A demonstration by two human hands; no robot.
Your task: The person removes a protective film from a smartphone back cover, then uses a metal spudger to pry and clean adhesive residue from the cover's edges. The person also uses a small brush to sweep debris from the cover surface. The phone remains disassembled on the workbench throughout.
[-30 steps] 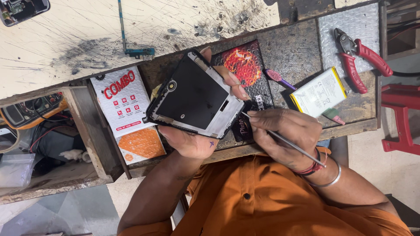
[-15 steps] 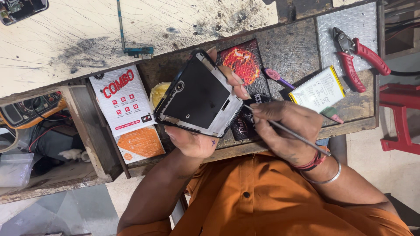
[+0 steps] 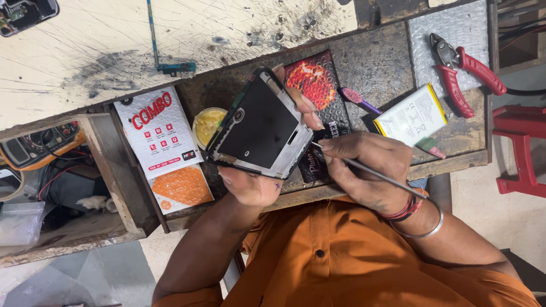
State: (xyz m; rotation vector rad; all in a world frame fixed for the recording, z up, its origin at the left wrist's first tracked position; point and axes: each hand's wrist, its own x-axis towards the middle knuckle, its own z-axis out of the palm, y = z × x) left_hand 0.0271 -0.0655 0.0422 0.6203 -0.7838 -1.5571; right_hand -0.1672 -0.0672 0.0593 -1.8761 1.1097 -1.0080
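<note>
My left hand (image 3: 253,183) grips an opened phone body (image 3: 259,125), dark inside with a pale metal frame, tilted above the dark worktop (image 3: 387,62). Its fingers wrap the phone's far edge. My right hand (image 3: 367,170) holds a thin metal tool (image 3: 364,168) like a pen; its tip touches the phone's lower right corner. A bangle and red thread sit on that wrist.
A flat battery (image 3: 410,116), red-handled pliers (image 3: 463,71) on bubble wrap, a pink-headed brush (image 3: 358,99), a dark red-printed packet (image 3: 313,85), a white and orange packet (image 3: 165,148), a small yellow tub (image 3: 207,122), a multimeter (image 3: 34,145) in an open drawer, a red stool (image 3: 523,148) at right.
The phone body has rotated and shifted right in my left hand. My right hand has moved up so the tool tip now meets the phone's corner.
</note>
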